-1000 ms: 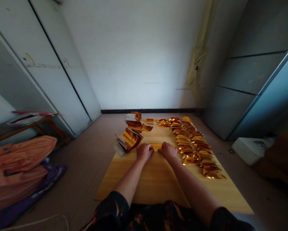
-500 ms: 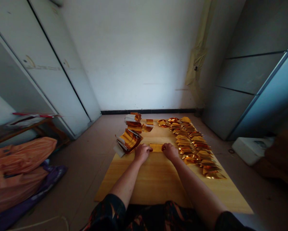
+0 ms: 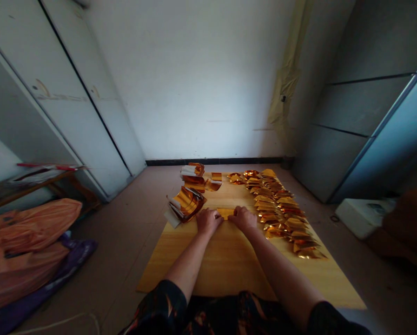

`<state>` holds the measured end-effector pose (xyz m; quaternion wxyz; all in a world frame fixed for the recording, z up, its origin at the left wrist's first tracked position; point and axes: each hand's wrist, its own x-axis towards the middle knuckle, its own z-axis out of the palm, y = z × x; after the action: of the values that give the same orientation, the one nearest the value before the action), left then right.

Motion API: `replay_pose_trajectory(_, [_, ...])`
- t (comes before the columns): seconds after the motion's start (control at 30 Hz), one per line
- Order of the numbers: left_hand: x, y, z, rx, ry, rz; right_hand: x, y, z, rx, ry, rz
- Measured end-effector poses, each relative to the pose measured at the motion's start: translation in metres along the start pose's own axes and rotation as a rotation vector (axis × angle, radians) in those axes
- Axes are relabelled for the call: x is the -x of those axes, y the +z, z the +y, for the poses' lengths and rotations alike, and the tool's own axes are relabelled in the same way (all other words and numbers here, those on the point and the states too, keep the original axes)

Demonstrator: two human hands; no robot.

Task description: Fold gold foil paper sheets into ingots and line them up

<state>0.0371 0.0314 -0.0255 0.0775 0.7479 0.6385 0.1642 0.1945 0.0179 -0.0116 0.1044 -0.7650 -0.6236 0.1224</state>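
A small rectangle of gold foil paper (image 3: 225, 213) lies on the wooden board between my hands. My left hand (image 3: 208, 220) has its fingers closed at the paper's left end, partly covering it. At the right end, my right hand (image 3: 243, 218) pinches the near edge with thumb and fingers. To the left of my left hand rests a curled stack of gold foil sheets (image 3: 188, 201). Rows of folded gold paper pieces (image 3: 278, 204) lie to the right of my right hand.
More gold sheets (image 3: 193, 176) sit at the board's far left. The wooden board (image 3: 225, 265) stands near a white wall (image 3: 201, 83). Grey cabinets (image 3: 100, 116) are on the left, with orange cloth (image 3: 30, 251) below. A white box (image 3: 358, 216) stands on the floor at right.
Both hands have moved inward along the gold foil paper, so less of it shows between them. The stack and the folded rows have stayed put.
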Motion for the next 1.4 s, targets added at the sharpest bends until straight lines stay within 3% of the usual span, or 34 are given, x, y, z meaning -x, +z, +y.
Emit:
replay_pose_trajectory(0.37, [0.004, 0.001, -0.006, 0.039, 0.043, -0.037, 0.003, 0.004, 0.012, -0.008, -0.093, 0.026])
replay_pose_trajectory(0.9, [0.009, 0.008, -0.004, -0.036, 0.252, 0.076, 0.009, 0.004, 0.023, -0.012, -0.272, 0.049])
replay_pose_trajectory(1.4, [0.009, 0.014, -0.008, 0.053, 0.304, 0.134, 0.009, 0.001, 0.021, -0.046, -0.225, 0.077])
